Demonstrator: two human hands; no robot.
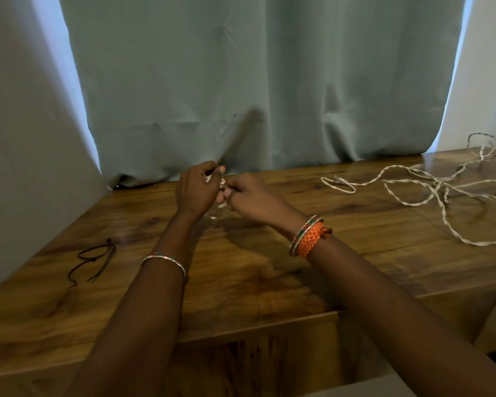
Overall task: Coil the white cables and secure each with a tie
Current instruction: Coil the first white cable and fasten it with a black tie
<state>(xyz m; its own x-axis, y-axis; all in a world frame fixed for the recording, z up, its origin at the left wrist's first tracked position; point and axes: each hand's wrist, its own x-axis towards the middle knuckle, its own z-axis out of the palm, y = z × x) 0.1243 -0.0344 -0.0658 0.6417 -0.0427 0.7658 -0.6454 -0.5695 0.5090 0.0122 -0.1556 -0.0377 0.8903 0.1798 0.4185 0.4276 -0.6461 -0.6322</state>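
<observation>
Your left hand and right hand, mid-frame, both pinch the small white cable bundle; ease off and it springs loose. Ties lie lower left.

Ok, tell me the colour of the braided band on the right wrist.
Orange, seen in the head view: the braided band sits beside a thin red-and-green bangle.

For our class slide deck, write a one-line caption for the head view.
Both hands, left hand and right hand, grip a small white cable bundle above the wooden table.
</observation>
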